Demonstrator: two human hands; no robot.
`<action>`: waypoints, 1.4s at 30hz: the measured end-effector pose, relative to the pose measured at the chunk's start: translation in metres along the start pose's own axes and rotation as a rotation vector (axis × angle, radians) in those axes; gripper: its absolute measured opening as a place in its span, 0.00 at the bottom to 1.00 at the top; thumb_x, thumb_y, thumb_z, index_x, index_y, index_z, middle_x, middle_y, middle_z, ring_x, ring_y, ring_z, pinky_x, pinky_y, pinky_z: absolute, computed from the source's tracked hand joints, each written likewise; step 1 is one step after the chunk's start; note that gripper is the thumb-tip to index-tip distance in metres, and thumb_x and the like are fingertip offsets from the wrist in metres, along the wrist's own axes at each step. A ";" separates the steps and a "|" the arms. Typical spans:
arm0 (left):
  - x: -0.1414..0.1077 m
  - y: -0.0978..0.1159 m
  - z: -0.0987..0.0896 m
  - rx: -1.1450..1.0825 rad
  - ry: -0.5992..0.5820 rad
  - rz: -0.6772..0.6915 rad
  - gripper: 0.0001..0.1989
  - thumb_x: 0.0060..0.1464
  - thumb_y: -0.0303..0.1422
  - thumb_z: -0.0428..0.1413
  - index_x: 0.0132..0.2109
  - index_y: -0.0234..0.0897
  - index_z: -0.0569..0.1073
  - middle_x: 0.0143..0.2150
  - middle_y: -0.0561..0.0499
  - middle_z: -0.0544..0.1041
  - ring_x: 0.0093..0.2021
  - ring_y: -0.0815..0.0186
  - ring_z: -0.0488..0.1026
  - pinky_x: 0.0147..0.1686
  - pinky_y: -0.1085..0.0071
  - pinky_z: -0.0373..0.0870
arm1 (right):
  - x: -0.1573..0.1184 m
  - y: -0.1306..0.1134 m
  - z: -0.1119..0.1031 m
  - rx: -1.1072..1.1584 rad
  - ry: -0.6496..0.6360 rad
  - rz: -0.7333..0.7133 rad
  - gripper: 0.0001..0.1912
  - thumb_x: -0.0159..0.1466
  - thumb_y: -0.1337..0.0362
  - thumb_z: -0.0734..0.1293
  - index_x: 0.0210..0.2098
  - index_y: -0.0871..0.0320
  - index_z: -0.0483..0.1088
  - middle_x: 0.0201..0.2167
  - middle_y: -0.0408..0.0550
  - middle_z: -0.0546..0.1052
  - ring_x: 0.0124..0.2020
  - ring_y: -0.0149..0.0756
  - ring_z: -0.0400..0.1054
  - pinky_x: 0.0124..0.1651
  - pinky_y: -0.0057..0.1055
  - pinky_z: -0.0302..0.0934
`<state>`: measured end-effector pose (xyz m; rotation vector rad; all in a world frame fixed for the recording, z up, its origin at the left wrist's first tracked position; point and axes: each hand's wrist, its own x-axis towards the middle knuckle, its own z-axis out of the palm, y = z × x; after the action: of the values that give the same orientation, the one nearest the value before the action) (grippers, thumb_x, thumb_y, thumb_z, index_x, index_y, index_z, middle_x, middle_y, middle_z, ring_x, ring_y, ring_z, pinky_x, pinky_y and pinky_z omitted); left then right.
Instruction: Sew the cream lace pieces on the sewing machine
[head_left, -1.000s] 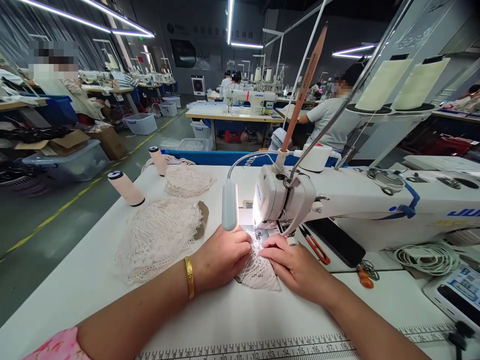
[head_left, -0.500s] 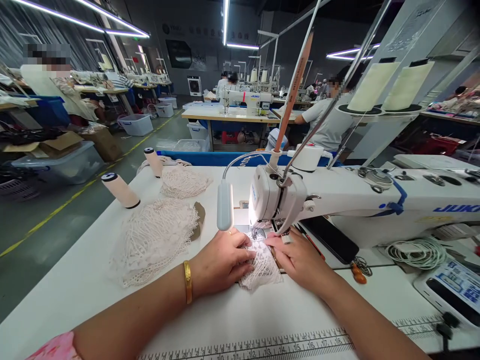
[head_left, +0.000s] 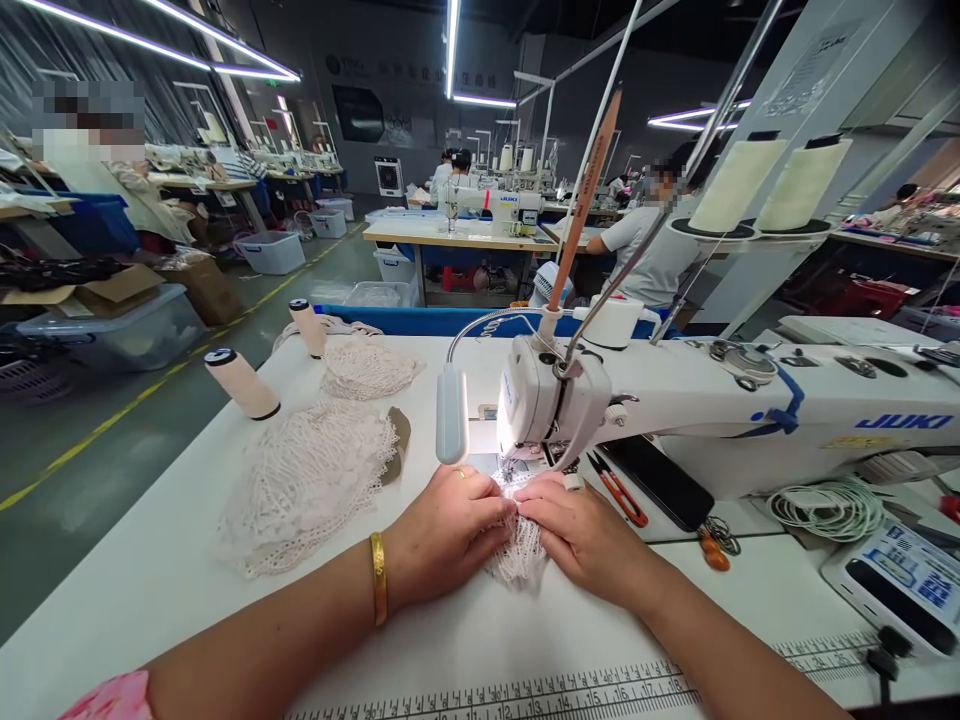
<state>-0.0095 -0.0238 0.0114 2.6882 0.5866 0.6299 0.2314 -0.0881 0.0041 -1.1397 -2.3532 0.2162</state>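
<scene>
A white lace piece (head_left: 519,552) lies under the needle area of the white sewing machine (head_left: 529,400). My left hand (head_left: 454,525) grips its left side, fingers bent and pressed together. From the right, my right hand (head_left: 574,525) pinches the same lace, its fingertips close to those of my left hand. The lace bunches between both hands and hangs toward me. A lit lamp (head_left: 451,415) stands just behind my left hand. Further left lie a large lace pile (head_left: 311,485) and a smaller lace pile (head_left: 369,366).
Two thread cones (head_left: 241,383) stand at the table's left. Right of the machine head are red snips (head_left: 621,490), a black phone (head_left: 664,480), a coiled cable (head_left: 825,507) and a control box (head_left: 900,580). A printed ruler (head_left: 555,697) runs along the front. People sit at tables beyond.
My right hand has moved left, closer to my left hand. The lace is now more gathered between them, and the red snips show more fully.
</scene>
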 end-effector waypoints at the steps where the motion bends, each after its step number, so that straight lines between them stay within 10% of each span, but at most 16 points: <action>1: 0.000 0.000 0.000 0.001 0.009 0.004 0.10 0.69 0.32 0.54 0.48 0.40 0.81 0.43 0.48 0.79 0.42 0.59 0.73 0.47 0.57 0.65 | -0.001 0.001 0.001 0.005 0.002 0.002 0.22 0.67 0.79 0.60 0.52 0.53 0.73 0.48 0.48 0.81 0.50 0.47 0.72 0.53 0.44 0.68; 29: 0.003 -0.003 0.000 0.158 0.029 -0.009 0.10 0.70 0.30 0.53 0.46 0.39 0.80 0.46 0.48 0.80 0.43 0.60 0.73 0.47 0.58 0.58 | -0.002 0.005 0.003 -0.103 0.059 0.067 0.20 0.69 0.77 0.57 0.51 0.55 0.74 0.56 0.52 0.79 0.51 0.51 0.74 0.46 0.46 0.70; 42: -0.002 0.007 0.002 0.089 0.091 0.100 0.10 0.68 0.26 0.55 0.40 0.39 0.80 0.43 0.54 0.82 0.40 0.65 0.73 0.51 0.57 0.54 | -0.002 -0.001 -0.002 0.049 0.024 -0.069 0.19 0.69 0.80 0.59 0.50 0.54 0.71 0.45 0.47 0.80 0.46 0.46 0.72 0.46 0.43 0.68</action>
<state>-0.0081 -0.0311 0.0121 2.7982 0.5170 0.7731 0.2327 -0.0902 0.0055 -1.0313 -2.3486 0.2331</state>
